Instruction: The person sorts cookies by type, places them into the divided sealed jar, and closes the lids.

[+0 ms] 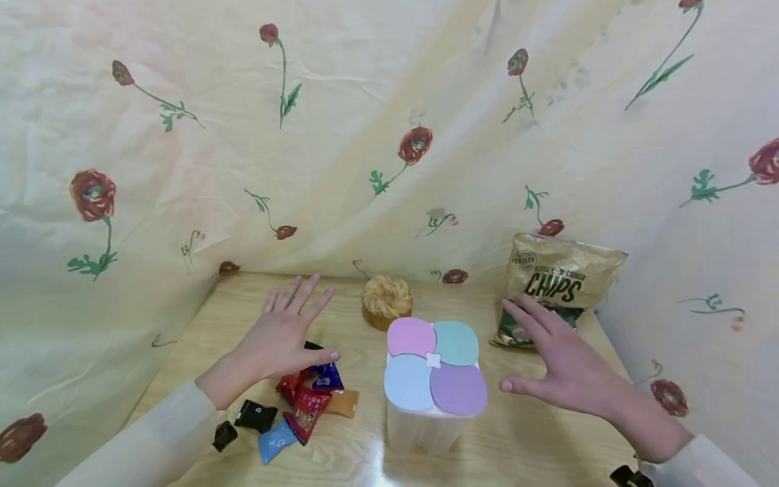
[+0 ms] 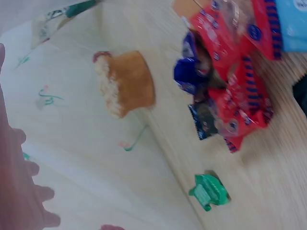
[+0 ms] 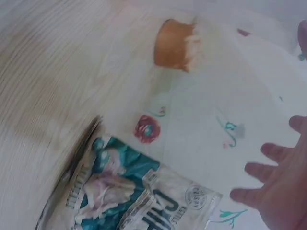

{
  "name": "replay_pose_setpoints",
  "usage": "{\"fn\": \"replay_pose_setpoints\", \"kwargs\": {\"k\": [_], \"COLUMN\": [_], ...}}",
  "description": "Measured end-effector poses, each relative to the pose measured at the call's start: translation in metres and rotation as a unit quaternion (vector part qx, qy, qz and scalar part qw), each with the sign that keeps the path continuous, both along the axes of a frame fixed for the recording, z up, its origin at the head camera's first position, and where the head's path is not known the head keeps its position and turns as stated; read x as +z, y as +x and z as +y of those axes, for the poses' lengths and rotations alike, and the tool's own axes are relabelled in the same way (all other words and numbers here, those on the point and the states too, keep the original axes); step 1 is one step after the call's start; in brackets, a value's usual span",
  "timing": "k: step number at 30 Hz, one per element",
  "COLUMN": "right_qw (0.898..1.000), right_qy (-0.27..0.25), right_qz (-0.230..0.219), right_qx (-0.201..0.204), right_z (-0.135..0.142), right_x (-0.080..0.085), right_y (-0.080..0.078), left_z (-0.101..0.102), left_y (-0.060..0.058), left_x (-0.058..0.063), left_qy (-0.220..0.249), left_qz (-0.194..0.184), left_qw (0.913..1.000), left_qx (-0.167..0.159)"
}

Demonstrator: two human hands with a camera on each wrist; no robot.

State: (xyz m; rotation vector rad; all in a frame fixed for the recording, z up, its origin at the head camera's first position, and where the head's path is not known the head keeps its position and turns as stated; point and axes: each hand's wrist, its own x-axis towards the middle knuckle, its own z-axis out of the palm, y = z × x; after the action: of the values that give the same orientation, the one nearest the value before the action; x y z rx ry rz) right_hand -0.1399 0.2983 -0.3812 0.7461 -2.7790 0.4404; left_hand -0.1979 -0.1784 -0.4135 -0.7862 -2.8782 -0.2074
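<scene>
Your left sleeve (image 1: 146,433) and right sleeve (image 1: 700,467) lie nearest the camera, at the lower corners of the head view. At lower centre stands a pale box (image 1: 420,433) under a lid (image 1: 406,382) of pink, teal, blue and purple petals. Your left hand (image 1: 274,345), left of centre, has its fingers spread and straight and holds nothing; wrapped sweets (image 1: 309,409) lie in a loose heap below it in the frame. Your right hand (image 1: 572,368), at lower right across the box, is likewise spread and holds nothing, with a chips bag (image 1: 554,291) standing behind it. Near the middle you see a ring-shaped cake (image 1: 387,297), and at the bottom of the left wrist view a green sweet (image 2: 210,191). These rest on a wood-grained table (image 1: 341,446); flowered cloth (image 1: 182,155) fills the upper part of the frame
</scene>
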Motion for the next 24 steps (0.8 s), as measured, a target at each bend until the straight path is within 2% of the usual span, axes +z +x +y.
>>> {"fn": "replay_pose_setpoints", "kwargs": {"k": [2,6,11,14,18,21,24], "right_qw": [0.999,0.992,0.973,0.959,0.945,0.935,0.929], "right_qy": [-0.031,-0.097,-0.175,-0.21,-0.237,-0.253,-0.262], "right_qz": [-0.015,-0.047,-0.079,-0.09,-0.106,-0.121,-0.13], "right_qx": [0.015,0.06,0.13,0.167,0.201,0.219,0.227], "right_z": [-0.001,-0.003,-0.009,-0.016,-0.024,-0.029,-0.034], "right_x": [0.001,0.002,-0.002,-0.004,-0.007,-0.011,-0.018], "right_y": [0.001,0.003,0.004,0.003,0.001,0.001,0.001], "left_z": [0.003,0.01,0.018,0.023,0.029,0.035,0.04], "left_y": [0.001,0.005,0.011,0.017,0.027,0.036,0.044], "left_x": [0.002,0.005,0.009,0.014,0.02,0.025,0.027], "left_qy": [0.014,0.068,0.166,0.236,0.327,0.372,0.395], "left_qz": [0.005,-0.01,-0.04,-0.056,-0.096,-0.136,-0.172], "left_qw": [0.9999,0.9976,0.9853,0.9695,0.9365,0.9125,0.8949], "left_qx": [-0.006,-0.009,-0.011,-0.038,-0.081,-0.103,-0.116]}}
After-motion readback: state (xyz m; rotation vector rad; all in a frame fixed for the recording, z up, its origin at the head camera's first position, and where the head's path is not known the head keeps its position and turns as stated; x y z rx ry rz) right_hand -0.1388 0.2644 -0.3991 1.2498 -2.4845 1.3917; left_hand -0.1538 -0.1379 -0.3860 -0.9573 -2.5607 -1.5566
